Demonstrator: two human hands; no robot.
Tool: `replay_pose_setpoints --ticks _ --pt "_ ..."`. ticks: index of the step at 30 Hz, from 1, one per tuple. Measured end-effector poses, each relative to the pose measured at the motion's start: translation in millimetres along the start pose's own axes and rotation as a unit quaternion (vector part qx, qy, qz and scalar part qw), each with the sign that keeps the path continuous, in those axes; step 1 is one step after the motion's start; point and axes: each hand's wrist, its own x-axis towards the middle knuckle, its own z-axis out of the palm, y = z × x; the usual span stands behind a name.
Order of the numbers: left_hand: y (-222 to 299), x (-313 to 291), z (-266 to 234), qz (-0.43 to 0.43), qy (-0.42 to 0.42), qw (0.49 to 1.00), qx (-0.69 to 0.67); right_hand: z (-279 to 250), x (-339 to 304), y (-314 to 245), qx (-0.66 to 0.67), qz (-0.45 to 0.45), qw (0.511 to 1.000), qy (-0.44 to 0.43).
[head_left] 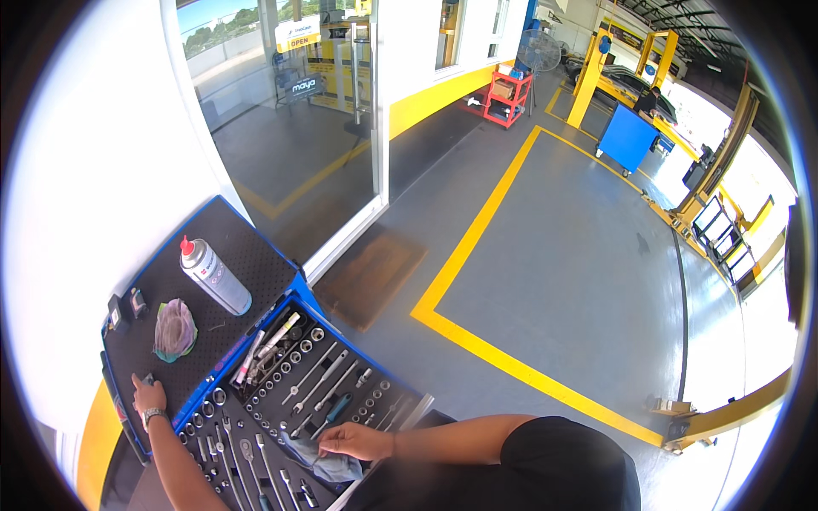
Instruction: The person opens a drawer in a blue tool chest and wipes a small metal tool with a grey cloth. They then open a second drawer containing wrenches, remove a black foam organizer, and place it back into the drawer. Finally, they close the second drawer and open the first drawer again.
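My left hand (150, 395), with a watch on the wrist, is at the black textured top of the blue tool cart (189, 370). Its index finger and thumb are around a small dark grey object (149, 378), too small to name. Over the open drawer (399, 409), my right hand (358, 441) pinches a crumpled grey-blue cloth (328, 464). That cloth lies over part of the tools. Around it, sockets (284, 367), ratchets (246, 449) and a screwdriver with a dark teal handle (339, 406) sit in foam cutouts.
On the cart top are a spray can (217, 277) with a red nozzle, a crumpled rag (175, 330) and two small dark boxes (128, 308). A glass door (290, 128) stands beyond, with a brown mat (372, 277) before it. Farther off are a red trolley (506, 100) and blue cabinet (626, 138).
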Motion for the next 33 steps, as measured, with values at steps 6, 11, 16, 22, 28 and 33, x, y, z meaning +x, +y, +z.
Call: replay_pose_setpoints --ticks 6,11,16,22,28,33 --pt "11 -17 -23 -0.024 -0.022 0.999 -0.004 -1 -2 2 0.015 -0.004 1.000 0.006" --pt "-12 -57 -18 0.172 0.281 0.942 -0.069 2 0 -8 0.016 -0.003 1.000 0.014" --pt "15 -204 -1 0.159 -0.023 0.846 -0.509 3 -7 -41 0.088 -0.040 0.994 0.048" --pt "54 -351 4 0.051 -0.396 0.547 -0.736 30 -14 -80 0.178 0.002 0.984 -0.014" --pt "53 -385 3 0.328 -0.073 0.841 -0.424 56 -6 -89 0.087 -0.068 0.994 -0.014" --pt "46 -397 -10 0.153 -0.258 0.625 -0.721 50 -24 -107 -0.082 -0.068 0.993 0.045"
